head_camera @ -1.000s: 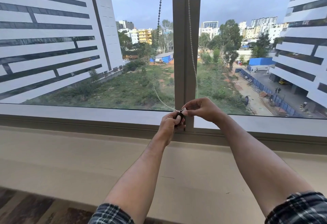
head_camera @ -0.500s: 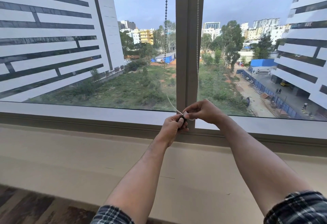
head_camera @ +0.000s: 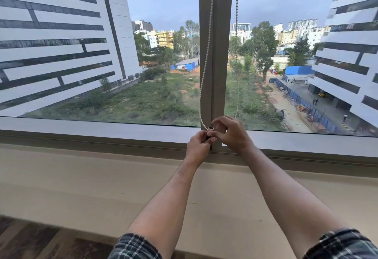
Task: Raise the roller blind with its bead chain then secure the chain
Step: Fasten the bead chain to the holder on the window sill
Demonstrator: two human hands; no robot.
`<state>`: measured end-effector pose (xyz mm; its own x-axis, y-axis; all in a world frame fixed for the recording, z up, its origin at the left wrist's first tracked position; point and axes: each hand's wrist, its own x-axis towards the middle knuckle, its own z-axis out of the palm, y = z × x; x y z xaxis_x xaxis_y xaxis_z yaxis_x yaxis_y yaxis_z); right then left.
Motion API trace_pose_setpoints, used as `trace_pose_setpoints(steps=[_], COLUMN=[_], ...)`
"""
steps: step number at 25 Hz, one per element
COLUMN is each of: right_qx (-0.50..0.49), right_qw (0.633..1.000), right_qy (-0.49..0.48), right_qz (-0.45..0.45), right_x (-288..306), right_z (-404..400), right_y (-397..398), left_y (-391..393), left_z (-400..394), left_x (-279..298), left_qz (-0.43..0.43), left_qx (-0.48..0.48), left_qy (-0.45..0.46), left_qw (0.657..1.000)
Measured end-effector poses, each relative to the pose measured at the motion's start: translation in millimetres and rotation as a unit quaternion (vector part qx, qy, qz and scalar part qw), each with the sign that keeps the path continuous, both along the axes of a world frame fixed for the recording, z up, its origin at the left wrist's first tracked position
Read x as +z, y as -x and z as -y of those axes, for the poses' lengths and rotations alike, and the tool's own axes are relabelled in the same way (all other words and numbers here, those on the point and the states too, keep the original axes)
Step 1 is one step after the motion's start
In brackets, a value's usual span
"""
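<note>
With your left hand [head_camera: 199, 145] clamped on what seems a small dark clip [head_camera: 209, 136] at the mullion [head_camera: 216, 54] foot, keep the bead chain [head_camera: 207, 54] taut while your right hand [head_camera: 231, 133], grip pinched together, seats it.

Left hand [head_camera: 199, 146]: closed round a small dark holder [head_camera: 208, 136] at the foot of the window post [head_camera: 216, 54].
Right hand [head_camera: 231, 134]: fingertips pinched just above the holder, touching the left hand.
Bead chain [head_camera: 206, 64]: white strand runs down the post to the holder; a second strand hangs right, across the glass.
Sleeves: checked, pushed up both forearms.
</note>
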<state>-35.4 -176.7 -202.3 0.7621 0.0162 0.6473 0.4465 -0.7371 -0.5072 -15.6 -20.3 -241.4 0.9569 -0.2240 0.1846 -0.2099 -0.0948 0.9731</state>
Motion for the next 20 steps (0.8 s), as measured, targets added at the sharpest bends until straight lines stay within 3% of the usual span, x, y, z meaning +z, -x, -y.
trace_pose_setpoints(steps=[3, 6, 10, 13, 20], right_qx=[-0.067, -0.138, -0.018, 0.029, 0.020], right_qw=[0.994, 0.990, 0.979, 0.976, 0.970], right_qy=[0.023, 0.005, -0.143, -0.127, -0.164], right_qz=[0.078, 0.017, -0.147, -0.174, -0.176], right_x=[-30.8, -52.1, -55.5, -51.6, -63.7], right_z=[-5.3, -5.6, -4.4, -6.8, -12.2], right_y=[7.4, 9.9, 10.3, 7.0, -0.5], left_y=[-0.9, -1.2, -0.3, 0.2, -3.6], left_z=[1.8, -0.9, -9.7, -13.4, -19.9], left_x=[-5.6, -17.9, -24.5, -17.2, -15.1], left_qz=[-0.006, -0.022, -0.044, 0.000, 0.027], left_qx=[0.012, 0.027, -0.006, 0.011, 0.058], left_qy=[-0.032, -0.071, -0.074, -0.122, -0.157], left_qw=[0.999, 0.997, 0.996, 0.992, 0.986])
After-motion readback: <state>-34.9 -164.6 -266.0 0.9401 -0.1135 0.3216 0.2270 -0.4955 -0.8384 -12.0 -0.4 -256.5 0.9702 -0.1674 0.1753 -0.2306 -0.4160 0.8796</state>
